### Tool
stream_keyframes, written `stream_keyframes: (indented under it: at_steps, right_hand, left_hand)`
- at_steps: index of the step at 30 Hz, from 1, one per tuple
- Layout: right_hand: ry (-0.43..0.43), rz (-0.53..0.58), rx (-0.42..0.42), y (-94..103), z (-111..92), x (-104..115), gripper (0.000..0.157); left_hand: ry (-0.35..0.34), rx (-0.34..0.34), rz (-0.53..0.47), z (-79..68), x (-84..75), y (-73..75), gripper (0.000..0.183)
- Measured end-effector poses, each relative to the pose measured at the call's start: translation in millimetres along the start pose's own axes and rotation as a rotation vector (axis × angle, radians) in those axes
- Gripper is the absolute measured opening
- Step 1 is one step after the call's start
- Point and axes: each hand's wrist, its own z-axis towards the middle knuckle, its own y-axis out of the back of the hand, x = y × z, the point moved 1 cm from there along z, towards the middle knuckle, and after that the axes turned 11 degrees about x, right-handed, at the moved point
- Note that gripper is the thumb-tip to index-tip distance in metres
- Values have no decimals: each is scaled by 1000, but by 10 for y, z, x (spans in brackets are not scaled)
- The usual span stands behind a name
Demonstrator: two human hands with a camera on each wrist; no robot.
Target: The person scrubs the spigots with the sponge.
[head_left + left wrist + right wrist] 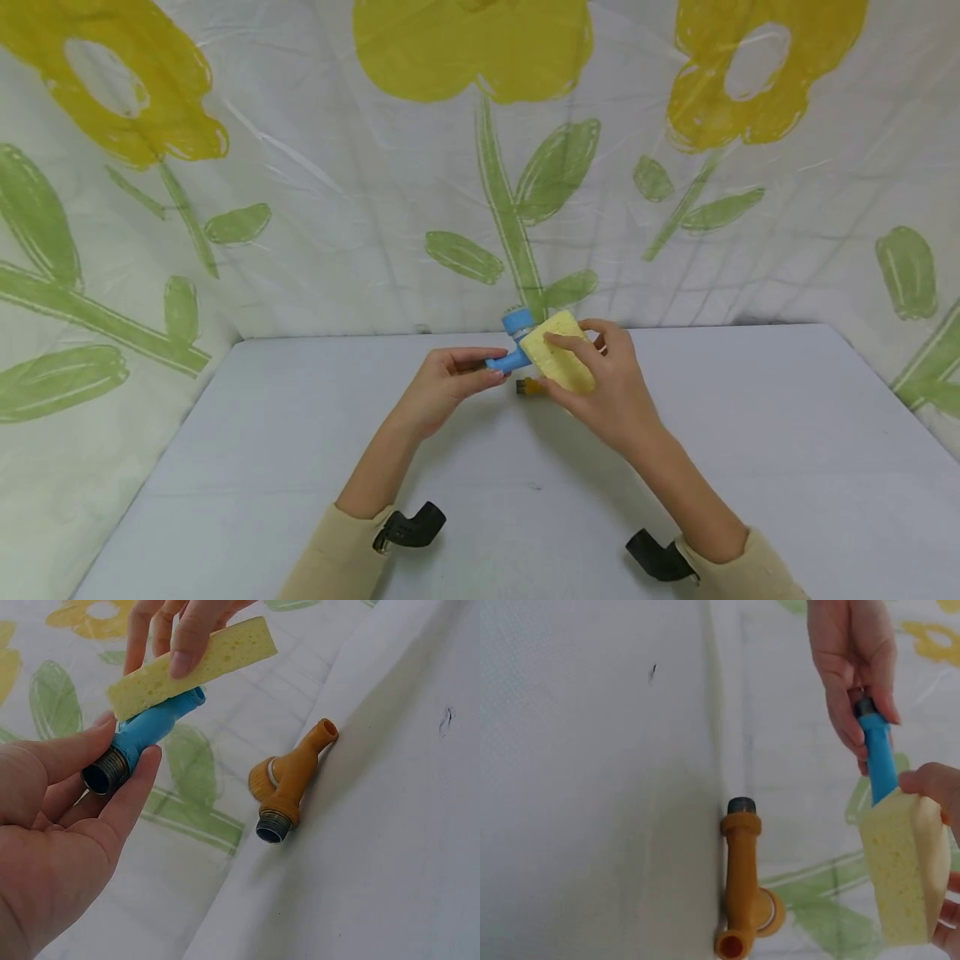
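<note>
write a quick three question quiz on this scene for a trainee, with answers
1. Which hand grips the yellow, porous sponge block?
2. True or false: the orange pipe-shaped fitting with a dark threaded end lies on the flat white table, in neither hand.
3. What does the left hand hold?
a) the sponge block
b) the orange fitting
c) a blue pipe-shaped fitting with a dark threaded end

Key:
1. The right hand
2. True
3. c
</note>
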Motion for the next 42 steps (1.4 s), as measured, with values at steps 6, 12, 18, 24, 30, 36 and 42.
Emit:
stream_keyframes:
  at_steps: [6,12,18,24,30,36,42]
  right_hand:
    - [63,-9,29,-49,-8,40,50]
    - [10,-36,-14,-20,-11,39,52]
    - [51,-21,20,-57,-21,60,52]
    - [52,-33,-22,0,-3,29,51]
    - [-43,36,-100,95,19,-9,53]
    - [-44,65,-78,72,11,14,53]
    - [-27,31,-77,85,13,21,54]
  left_hand:
    - [-8,1,-7,-16,-11,-5,38]
    - [-17,5,-34,-11,3,-6,39]
    - [-31,12,-38,-15,6,-15,40]
    - [-12,1,-25,-11,4,-47,38]
    - [5,23,21,-1,19,-85,36]
    - [-18,52,57,-1,30,-107,35]
    - [-18,72,72,7,24,-127,34]
